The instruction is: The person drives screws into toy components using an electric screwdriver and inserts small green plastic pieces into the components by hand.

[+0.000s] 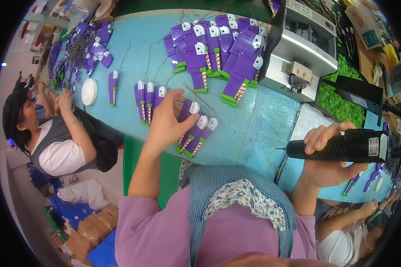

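Left of centre in the frame, a purple piece sits between the left hand's curved fingers; whether they pinch it I cannot tell. It is probably light, stiff and slick, best gripped by its flat edges. Right of centre, the right hand's fingers wrap a black power screwdriver.

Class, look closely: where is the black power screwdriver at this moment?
In the head view, the black power screwdriver is toward the right, gripped in the person's right hand, below the silver machine in the picture.
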`<state>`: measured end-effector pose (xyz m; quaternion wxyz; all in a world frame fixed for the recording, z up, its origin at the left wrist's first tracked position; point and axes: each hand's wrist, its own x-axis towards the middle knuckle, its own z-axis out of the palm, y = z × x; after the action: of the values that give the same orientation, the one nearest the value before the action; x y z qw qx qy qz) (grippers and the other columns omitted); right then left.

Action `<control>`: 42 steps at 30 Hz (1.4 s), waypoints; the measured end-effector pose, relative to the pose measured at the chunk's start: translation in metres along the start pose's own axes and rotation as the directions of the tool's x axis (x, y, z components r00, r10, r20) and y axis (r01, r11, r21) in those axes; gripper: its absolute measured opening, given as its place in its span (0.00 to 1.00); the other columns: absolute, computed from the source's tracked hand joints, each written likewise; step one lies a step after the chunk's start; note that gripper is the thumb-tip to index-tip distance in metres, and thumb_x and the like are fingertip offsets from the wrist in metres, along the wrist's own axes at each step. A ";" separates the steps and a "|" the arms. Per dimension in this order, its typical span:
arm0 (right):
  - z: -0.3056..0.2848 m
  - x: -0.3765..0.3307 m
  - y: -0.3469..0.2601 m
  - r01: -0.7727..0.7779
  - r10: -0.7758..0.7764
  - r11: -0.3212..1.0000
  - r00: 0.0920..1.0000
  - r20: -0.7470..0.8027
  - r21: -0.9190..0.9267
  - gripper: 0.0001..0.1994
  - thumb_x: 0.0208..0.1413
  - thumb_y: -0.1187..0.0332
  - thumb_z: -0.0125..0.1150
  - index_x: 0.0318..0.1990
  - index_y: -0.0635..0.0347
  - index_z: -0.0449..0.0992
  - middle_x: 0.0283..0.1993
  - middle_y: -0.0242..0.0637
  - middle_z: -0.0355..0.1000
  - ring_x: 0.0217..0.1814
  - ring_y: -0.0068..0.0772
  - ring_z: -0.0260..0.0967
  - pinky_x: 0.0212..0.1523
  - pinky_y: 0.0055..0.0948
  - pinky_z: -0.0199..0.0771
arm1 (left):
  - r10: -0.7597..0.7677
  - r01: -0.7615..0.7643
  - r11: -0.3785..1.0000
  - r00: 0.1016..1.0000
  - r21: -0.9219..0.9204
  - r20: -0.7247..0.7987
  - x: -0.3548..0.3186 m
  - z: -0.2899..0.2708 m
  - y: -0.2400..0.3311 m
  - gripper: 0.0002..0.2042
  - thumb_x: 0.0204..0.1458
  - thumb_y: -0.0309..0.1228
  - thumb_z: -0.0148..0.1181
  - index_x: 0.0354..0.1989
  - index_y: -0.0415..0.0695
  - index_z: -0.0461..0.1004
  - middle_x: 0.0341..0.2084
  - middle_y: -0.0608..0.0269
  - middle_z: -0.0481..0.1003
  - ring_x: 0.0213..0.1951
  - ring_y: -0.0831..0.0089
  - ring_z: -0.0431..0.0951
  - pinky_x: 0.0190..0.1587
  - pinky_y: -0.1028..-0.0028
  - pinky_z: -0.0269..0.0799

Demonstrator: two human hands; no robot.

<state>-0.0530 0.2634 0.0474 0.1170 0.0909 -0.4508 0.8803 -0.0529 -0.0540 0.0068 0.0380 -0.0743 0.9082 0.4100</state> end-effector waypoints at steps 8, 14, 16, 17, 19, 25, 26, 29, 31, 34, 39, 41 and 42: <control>-0.006 -0.003 0.001 -0.015 0.015 1.000 1.000 0.002 0.002 0.45 0.52 0.27 0.39 0.56 0.64 0.61 0.26 0.44 0.69 0.21 0.34 0.66 0.24 0.30 0.66 | -0.021 0.017 1.000 0.979 0.025 0.205 -0.025 -0.016 -0.001 0.38 0.32 0.32 0.74 0.56 0.38 0.65 0.40 0.54 0.75 0.33 0.69 0.73 0.37 0.70 0.72; 0.002 -0.005 0.006 -0.050 0.050 0.999 0.999 -0.007 0.017 0.45 0.51 0.26 0.42 0.56 0.64 0.61 0.24 0.44 0.68 0.20 0.34 0.66 0.24 0.30 0.67 | 0.060 -0.046 0.997 0.976 -0.069 0.211 -0.028 -0.003 -0.013 0.35 0.33 0.32 0.75 0.53 0.36 0.66 0.36 0.54 0.75 0.34 0.66 0.75 0.38 0.68 0.72; 0.008 -0.008 0.007 -0.077 0.076 0.995 0.997 -0.025 -0.064 0.42 0.53 0.29 0.44 0.52 0.65 0.61 0.23 0.42 0.67 0.19 0.33 0.65 0.23 0.28 0.65 | -0.054 0.068 0.997 0.928 -0.025 0.368 -0.028 -0.005 -0.008 0.30 0.38 0.31 0.74 0.50 0.36 0.67 0.35 0.53 0.76 0.32 0.68 0.76 0.37 0.70 0.73; 0.009 -0.009 0.008 -0.070 0.068 0.995 0.997 -0.029 -0.070 0.42 0.53 0.29 0.44 0.52 0.65 0.61 0.23 0.42 0.67 0.19 0.33 0.65 0.23 0.28 0.65 | -0.045 0.060 0.998 0.927 -0.029 0.373 -0.027 -0.005 -0.003 0.30 0.38 0.31 0.74 0.50 0.36 0.67 0.35 0.53 0.76 0.32 0.68 0.76 0.37 0.70 0.73; 0.007 -0.015 0.011 -0.190 0.192 0.977 0.981 0.013 -0.092 0.42 0.51 0.28 0.48 0.51 0.64 0.61 0.23 0.41 0.69 0.20 0.32 0.67 0.22 0.27 0.68 | -0.022 0.309 0.834 0.847 -0.458 0.532 -0.028 -0.002 0.011 0.27 0.44 0.30 0.71 0.51 0.37 0.65 0.35 0.53 0.76 0.30 0.69 0.77 0.35 0.71 0.74; 0.016 -0.018 0.015 -0.409 0.516 0.798 0.843 0.152 -0.442 0.40 0.32 0.75 0.81 0.54 0.64 0.61 0.33 0.32 0.71 0.35 0.21 0.70 0.37 0.22 0.70 | 0.399 0.582 0.249 0.667 -0.774 0.630 -0.023 0.036 0.057 0.30 0.47 0.26 0.67 0.57 0.40 0.58 0.35 0.53 0.75 0.29 0.67 0.77 0.32 0.72 0.73; 0.020 -0.016 0.023 -0.263 0.375 0.873 0.901 0.219 -0.411 0.39 0.33 0.71 0.82 0.53 0.64 0.62 0.35 0.31 0.72 0.38 0.19 0.70 0.41 0.23 0.72 | 0.417 0.614 0.155 0.669 -0.774 0.615 -0.023 0.044 0.061 0.29 0.45 0.27 0.67 0.55 0.40 0.59 0.34 0.51 0.75 0.29 0.67 0.77 0.32 0.71 0.73; 0.013 -0.017 0.029 -0.323 0.394 0.879 0.907 0.151 -0.351 0.35 0.32 0.68 0.83 0.47 0.63 0.64 0.33 0.30 0.73 0.33 0.18 0.71 0.33 0.21 0.74 | 0.464 0.654 0.089 0.640 -0.752 0.612 -0.024 0.063 0.070 0.27 0.45 0.29 0.67 0.53 0.40 0.61 0.32 0.52 0.75 0.29 0.66 0.77 0.31 0.70 0.73; 0.010 -0.020 0.033 -0.295 0.354 0.893 0.927 0.124 -0.339 0.38 0.33 0.67 0.83 0.51 0.65 0.62 0.30 0.33 0.72 0.29 0.20 0.69 0.30 0.20 0.69 | 0.506 0.686 0.074 0.600 -0.724 0.620 -0.019 0.063 0.077 0.24 0.46 0.27 0.66 0.51 0.40 0.63 0.31 0.52 0.75 0.28 0.66 0.77 0.30 0.71 0.73; 0.013 -0.016 0.033 -0.257 0.309 0.903 0.945 0.103 -0.345 0.41 0.35 0.64 0.82 0.54 0.67 0.59 0.27 0.36 0.71 0.25 0.21 0.67 0.26 0.18 0.65 | 0.490 0.658 0.121 0.611 -0.743 0.621 -0.013 0.059 0.080 0.24 0.47 0.25 0.65 0.52 0.40 0.63 0.32 0.51 0.75 0.28 0.66 0.77 0.31 0.71 0.73; 0.012 0.011 0.026 -0.137 0.214 0.886 0.968 0.130 -0.443 0.40 0.37 0.61 0.81 0.53 0.66 0.59 0.24 0.37 0.71 0.23 0.23 0.68 0.22 0.20 0.64 | 0.188 0.447 0.254 0.847 -0.858 0.497 -0.008 0.043 0.095 0.22 0.49 0.23 0.63 0.52 0.39 0.62 0.34 0.51 0.76 0.28 0.69 0.78 0.32 0.72 0.74; 0.010 0.039 0.015 0.011 0.076 0.914 0.977 0.198 -0.406 0.42 0.46 0.39 0.67 0.55 0.65 0.58 0.24 0.39 0.70 0.22 0.30 0.69 0.22 0.27 0.68 | -0.008 0.329 0.265 0.941 -0.906 0.340 -0.001 0.049 0.087 0.21 0.51 0.24 0.62 0.53 0.39 0.63 0.37 0.54 0.76 0.30 0.72 0.78 0.33 0.73 0.74; 0.019 0.049 0.004 0.039 0.031 0.911 0.986 0.163 -0.410 0.48 0.45 0.26 0.52 0.56 0.65 0.56 0.25 0.41 0.70 0.23 0.34 0.68 0.28 0.31 0.69 | -0.066 0.385 0.258 0.922 -0.886 0.381 -0.001 0.059 0.080 0.21 0.52 0.24 0.62 0.53 0.39 0.63 0.38 0.54 0.76 0.30 0.71 0.78 0.34 0.73 0.75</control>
<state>-0.1001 0.2520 0.0679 0.0974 0.1382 -0.6342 0.7544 -0.0650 0.0425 0.0268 0.1672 -0.1564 0.4514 0.8624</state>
